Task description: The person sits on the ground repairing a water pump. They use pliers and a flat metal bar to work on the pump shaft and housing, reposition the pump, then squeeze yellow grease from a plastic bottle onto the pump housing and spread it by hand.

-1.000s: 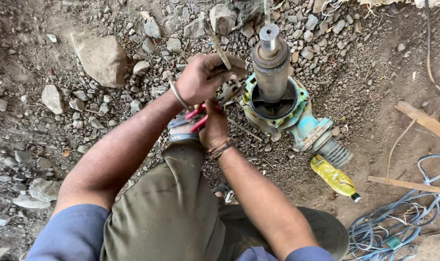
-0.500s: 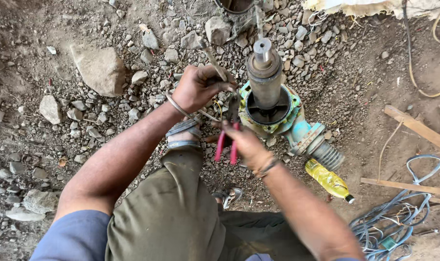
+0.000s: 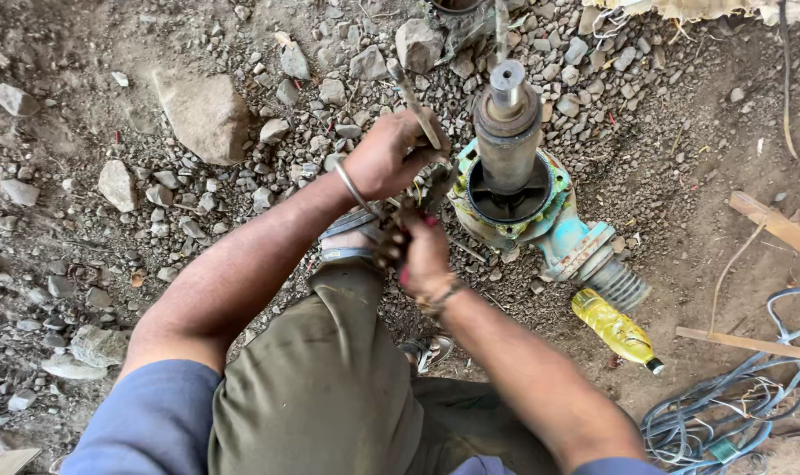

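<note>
My left hand (image 3: 384,158) is closed around a long metal bar (image 3: 415,105) that slants up over the gravel, right beside the pump. My right hand (image 3: 422,251) grips red-handled pliers (image 3: 405,274), mostly hidden in my fist, and holds them at the left rim of the turquoise pump housing (image 3: 554,224). A rusty upright shaft (image 3: 505,132) rises from the housing's round opening. My knee in olive trousers (image 3: 321,378) is bent below both hands.
A large stone (image 3: 205,110) and several smaller rocks lie on the gravel to the left. A yellow bottle (image 3: 615,327) lies by the pump's ribbed outlet. Blue-grey cables (image 3: 734,405) coil at lower right, with wooden strips (image 3: 774,224) nearby.
My right hand with the red pliers has moved back up toward the pump's left rim after dropping lower. My left hand has stayed on the bar. The view has shifted slightly.
</note>
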The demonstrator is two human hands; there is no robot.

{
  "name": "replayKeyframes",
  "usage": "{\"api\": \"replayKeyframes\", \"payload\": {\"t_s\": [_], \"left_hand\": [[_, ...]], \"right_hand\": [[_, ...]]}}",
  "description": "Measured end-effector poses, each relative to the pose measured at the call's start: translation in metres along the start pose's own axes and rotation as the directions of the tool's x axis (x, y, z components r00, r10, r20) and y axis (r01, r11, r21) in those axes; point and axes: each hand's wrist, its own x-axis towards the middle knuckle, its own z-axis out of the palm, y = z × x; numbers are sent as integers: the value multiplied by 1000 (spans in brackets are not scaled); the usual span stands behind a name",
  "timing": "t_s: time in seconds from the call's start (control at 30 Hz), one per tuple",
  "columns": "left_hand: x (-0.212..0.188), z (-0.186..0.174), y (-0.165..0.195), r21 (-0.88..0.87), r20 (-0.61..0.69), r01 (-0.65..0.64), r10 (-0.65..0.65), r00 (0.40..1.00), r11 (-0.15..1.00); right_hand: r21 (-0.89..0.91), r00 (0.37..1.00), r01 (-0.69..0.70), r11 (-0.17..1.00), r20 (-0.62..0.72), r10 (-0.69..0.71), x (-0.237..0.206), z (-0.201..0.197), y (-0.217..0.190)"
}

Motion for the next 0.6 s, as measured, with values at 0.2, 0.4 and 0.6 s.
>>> {"api": "replayKeyframes", "payload": {"t_s": [0.2, 0.4, 0.6], "left_hand": [[-7, 10, -2, -66, -105, 27, -34, 994, 997], [-11, 1, 3, -321, -92, 113, -150, 984, 940], [-24, -18, 42, 320, -307, 152, -49, 951, 935]], "right_hand": [[-214, 762, -568, 795, 228, 606, -16, -81, -106], [-419, 927, -294, 859, 95, 363, 0, -103, -51], [-904, 971, -75, 421, 30, 238, -39, -100, -9]]}}
